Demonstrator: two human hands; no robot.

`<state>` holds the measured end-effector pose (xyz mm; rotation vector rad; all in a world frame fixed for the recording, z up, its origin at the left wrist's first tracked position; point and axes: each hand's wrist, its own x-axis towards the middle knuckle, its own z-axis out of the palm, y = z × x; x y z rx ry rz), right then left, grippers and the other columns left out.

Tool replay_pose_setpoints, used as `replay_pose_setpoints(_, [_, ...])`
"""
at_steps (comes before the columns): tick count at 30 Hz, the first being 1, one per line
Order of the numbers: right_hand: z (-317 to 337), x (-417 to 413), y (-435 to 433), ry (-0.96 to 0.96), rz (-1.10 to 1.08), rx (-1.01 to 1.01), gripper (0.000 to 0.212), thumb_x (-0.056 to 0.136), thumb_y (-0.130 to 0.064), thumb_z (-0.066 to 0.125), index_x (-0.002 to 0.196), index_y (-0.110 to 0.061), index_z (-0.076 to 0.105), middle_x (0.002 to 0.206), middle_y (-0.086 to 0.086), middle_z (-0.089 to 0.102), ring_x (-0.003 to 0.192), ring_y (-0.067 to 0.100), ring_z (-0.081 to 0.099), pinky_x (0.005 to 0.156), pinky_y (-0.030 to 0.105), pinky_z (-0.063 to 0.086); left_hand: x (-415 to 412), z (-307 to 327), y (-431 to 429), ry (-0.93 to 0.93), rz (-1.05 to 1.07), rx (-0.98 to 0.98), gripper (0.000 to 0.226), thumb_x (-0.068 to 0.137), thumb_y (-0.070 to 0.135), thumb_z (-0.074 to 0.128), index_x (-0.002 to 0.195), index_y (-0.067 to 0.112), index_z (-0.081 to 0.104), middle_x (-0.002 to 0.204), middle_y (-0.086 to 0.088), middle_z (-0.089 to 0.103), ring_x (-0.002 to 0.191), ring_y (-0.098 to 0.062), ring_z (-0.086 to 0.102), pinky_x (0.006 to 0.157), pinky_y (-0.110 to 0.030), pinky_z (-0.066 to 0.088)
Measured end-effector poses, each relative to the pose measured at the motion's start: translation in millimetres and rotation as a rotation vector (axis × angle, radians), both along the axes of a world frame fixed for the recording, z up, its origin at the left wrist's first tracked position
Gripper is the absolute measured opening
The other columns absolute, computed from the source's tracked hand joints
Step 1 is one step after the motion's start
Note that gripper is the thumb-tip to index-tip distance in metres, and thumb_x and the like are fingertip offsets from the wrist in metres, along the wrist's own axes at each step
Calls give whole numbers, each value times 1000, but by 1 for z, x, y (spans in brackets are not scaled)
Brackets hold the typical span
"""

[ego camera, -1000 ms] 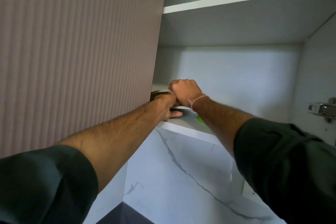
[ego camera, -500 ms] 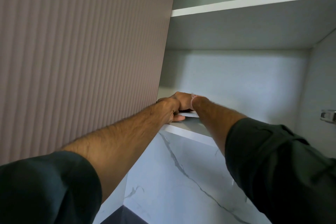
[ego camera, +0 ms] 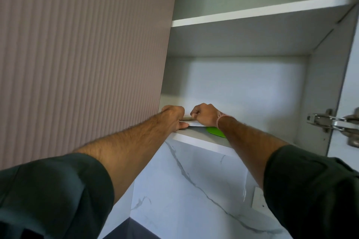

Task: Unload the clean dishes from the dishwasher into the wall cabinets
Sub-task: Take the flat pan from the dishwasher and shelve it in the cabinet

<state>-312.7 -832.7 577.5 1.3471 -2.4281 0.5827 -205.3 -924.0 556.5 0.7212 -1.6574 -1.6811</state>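
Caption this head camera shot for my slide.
Left hand and right hand grip flat pale dishes at the white cabinet shelf.

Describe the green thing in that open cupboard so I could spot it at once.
Look into the open wall cupboard, right of the ribbed pink door, and go to its lower shelf. There, near the front edge and partly hidden by the right hand and wrist, lies a green thing. It is the only bright colour there; the dishes beside it are pale.

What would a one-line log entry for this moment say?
left hand: grips stacked plates | right hand: grips them too | where: lower cabinet shelf | nearby: green item beneath right wrist
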Motion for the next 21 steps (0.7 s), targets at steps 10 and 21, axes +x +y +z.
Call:
replay_pose_setpoints(10, [-27, 44, 98, 44, -60, -26, 23, 89, -29, 55, 104, -19, 69, 111, 6, 65, 105, 24, 59, 92, 32, 49, 44, -9, 73, -40, 140, -177, 15, 87, 9, 64, 100, 5, 57, 96, -9, 63, 91, -23, 64, 75, -33, 54])
replay_pose_setpoints(21, [-61, 127, 206, 43, -12, -75, 45, 95, -35, 55, 134, -12, 53, 131, 11, 58, 119, 28, 55, 97, 31, 45, 126, -44, 205, -112, 144, -538, 54, 91, 18, 66, 140, 12, 45, 117, -8, 54, 92, -19, 49, 76, -25, 42])
